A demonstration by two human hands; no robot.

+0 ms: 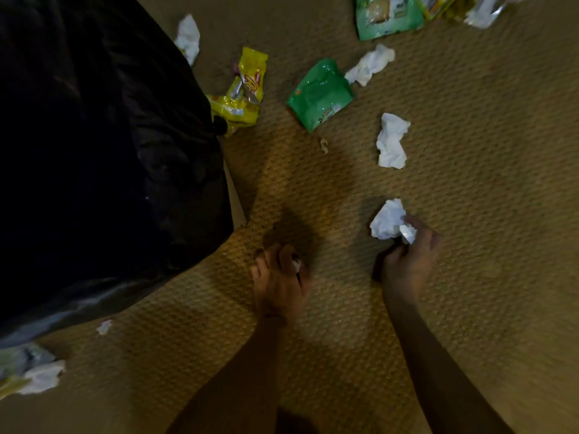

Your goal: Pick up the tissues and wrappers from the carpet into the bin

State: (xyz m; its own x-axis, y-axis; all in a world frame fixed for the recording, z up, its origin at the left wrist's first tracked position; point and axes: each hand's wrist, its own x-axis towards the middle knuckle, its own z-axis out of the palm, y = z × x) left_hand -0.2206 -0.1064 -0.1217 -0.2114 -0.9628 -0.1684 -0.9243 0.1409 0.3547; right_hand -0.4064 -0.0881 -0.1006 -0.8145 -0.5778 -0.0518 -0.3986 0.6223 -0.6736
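The right hand (pixel 407 255) grips a crumpled tissue (pixel 387 220), fingers curled round its near end; the wad projects forward and to the left of the knuckles, just above the carpet (pixel 485 183). The left hand (pixel 279 277) is curled round a small white scrap (pixel 296 264), of which only a sliver shows between the fingers.

The bin (pixel 94 151), lined with a black bag, fills the left side of the view. It lies to the left of both hands. The left hand is the nearer of the two; the right hand must cross the open strip of carpet between them to reach the bin.

Loose items remaining on the carpet:
- a second tissue (pixel 391 140), directly beyond the right hand;
- a green wrapper (pixel 319 95), farther off, its long axis running diagonally, with a third tissue (pixel 371 64) touching its far corner;
- yellow wrappers (pixel 241 92) against the bin's far side;
- a further tissue (pixel 188 37) beside the bin's far edge.

Judgement: both hands are loaded, so the next move is probably a transfer leftward to the bin. Most of the pickup remains to be done.
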